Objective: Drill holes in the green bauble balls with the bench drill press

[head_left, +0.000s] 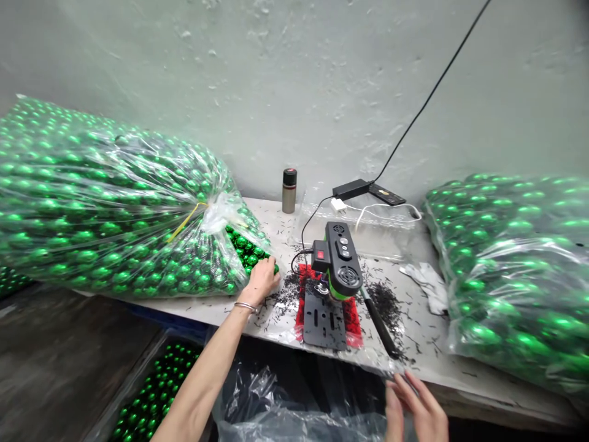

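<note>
My left hand point(263, 280), with a bangle at the wrist, reaches to the torn opening of a large clear bag point(216, 216) full of shiny green balls point(246, 248). Its fingers curl down at the balls, and one green ball shows at the fingertips. My right hand point(418, 406) is low at the table's front edge, thumb and fingers apart, beside clear plastic film; I see nothing held in it. Between the hands stands a small black machine point(343, 261) with a red switch, over a slotted black plate point(324, 319) on a red pad point(353, 319).
Another bag of green balls point(519, 270) lies at the right. Black scraps point(384, 304) surround a black handle point(381, 328). Behind are a bottle point(289, 191), a black adapter point(352, 188), a white plug point(338, 205) and cables. A white glove point(427, 285) lies right. Below, a container holds green balls point(156, 380).
</note>
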{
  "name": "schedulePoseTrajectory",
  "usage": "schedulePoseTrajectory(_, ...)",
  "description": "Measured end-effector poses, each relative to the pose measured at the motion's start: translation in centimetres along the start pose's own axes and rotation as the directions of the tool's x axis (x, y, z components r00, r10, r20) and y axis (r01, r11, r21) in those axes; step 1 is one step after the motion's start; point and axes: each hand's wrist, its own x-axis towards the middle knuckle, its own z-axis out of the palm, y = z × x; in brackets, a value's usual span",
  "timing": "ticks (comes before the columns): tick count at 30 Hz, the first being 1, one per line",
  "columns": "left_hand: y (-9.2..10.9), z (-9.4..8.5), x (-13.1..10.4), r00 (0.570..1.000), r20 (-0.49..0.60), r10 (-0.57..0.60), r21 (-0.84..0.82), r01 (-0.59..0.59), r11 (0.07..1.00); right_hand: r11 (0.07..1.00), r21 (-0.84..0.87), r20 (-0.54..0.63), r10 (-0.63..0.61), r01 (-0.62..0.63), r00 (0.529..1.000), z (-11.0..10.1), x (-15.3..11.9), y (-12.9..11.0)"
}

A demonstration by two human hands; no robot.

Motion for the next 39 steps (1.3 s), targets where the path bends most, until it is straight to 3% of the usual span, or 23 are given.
schedulePoseTrajectory(2, 0.4, -1.0, -0.5, 0.999, 0.035, -0.034, -0.099, 0.037, 0.994, 0.998, 0.03, 0.015, -0.056, 0.055, 0.998, 0.4, 0.8, -1.2)
schedulePoseTrajectory(4, 0.8, -1.8, -1.5, 0.988, 0.108, -0.108, -0.364, 0.14, 0.921, 0.99, 0.062, 0.04, -0.131, 0.128, 0.991, 0.6, 2.1, -1.7)
schedulePoseTrajectory(7, 1.2, -2.2, -3.5, 0.937, 0.296, -0.184, -0.755, 0.348, 0.556, 0.977, 0.106, 0.035, -0.19, 0.185, 0.981, 0.9, 4.4, -2.2)
schedulePoseTrajectory(10, 1.7, -1.2, -5.6, 0.856, 0.468, -0.22, -0.828, 0.511, 0.229, 0.972, 0.169, 0.039, -0.175, 0.166, 0.984, 1.8, 6.8, -3.0)
schedulePoseTrajectory(12, 2.0, -0.1, -6.7, 0.812, 0.529, -0.248, -0.816, 0.567, 0.116, 0.964, 0.221, 0.056, -0.167, 0.151, 0.984, 2.6, 8.2, -3.7)
schedulePoseTrajectory(14, 2.1, 1.4, -7.6, 0.791, 0.551, -0.265, -0.806, 0.587, 0.078, 0.954, 0.247, 0.074, -0.196, 0.172, 0.978, 3.3, 9.5, -4.4)
schedulePoseTrajectory(16, 2.0, 2.9, -8.1, 0.794, 0.545, -0.271, -0.802, 0.588, 0.11, 0.94, 0.255, 0.106, -0.26, 0.227, 0.96, 3.8, 10.4, -4.8)
schedulePoseTrajectory(18, 1.6, 4.5, -8.6, 0.82, 0.509, -0.263, -0.802, 0.562, 0.203, 0.925, 0.26, 0.127, -0.317, 0.277, 0.94, 4.0, 11.1, -5.0)
schedulePoseTrajectory(22, 0.8, 7.1, -9.1, 0.906, 0.368, -0.208, -0.747, 0.422, 0.514, 0.911, 0.274, 0.133, -0.353, 0.308, 0.926, 3.9, 11.4, -4.8)
schedulePoseTrajectory(26, 0.3, 8.4, -9.6, 0.97, 0.241, -0.026, -0.516, 0.151, 0.843, 0.91, 0.273, 0.143, -0.358, 0.311, 0.923, 3.8, 11.2, -4.7)
schedulePoseTrajectory(28, 0.1, 8.7, -9.9, 0.979, 0.175, 0.109, -0.328, -0.047, 0.944, 0.909, 0.27, 0.143, -0.365, 0.319, 0.92, 3.8, 11.2, -4.6)
schedulePoseTrajectory(33, -0.3, 8.9, -10.7, 0.922, 0.101, 0.375, -0.018, -0.375, 0.927, 0.909, 0.27, 0.146, -0.365, 0.318, 0.92, 3.9, 11.1, -4.5)
schedulePoseTrajectory(37, -0.6, 9.1, -10.8, 0.845, 0.107, 0.525, 0.045, -0.531, 0.846, 0.905, 0.288, 0.156, -0.366, 0.312, 0.917, 4.1, 11.5, -4.4)
schedulePoseTrajectory(39, -0.7, 9.2, -10.6, 0.827, 0.096, 0.554, 0.052, -0.56, 0.827, 0.897, 0.314, 0.16, -0.375, 0.313, 0.913, 4.2, 11.9, -4.5)
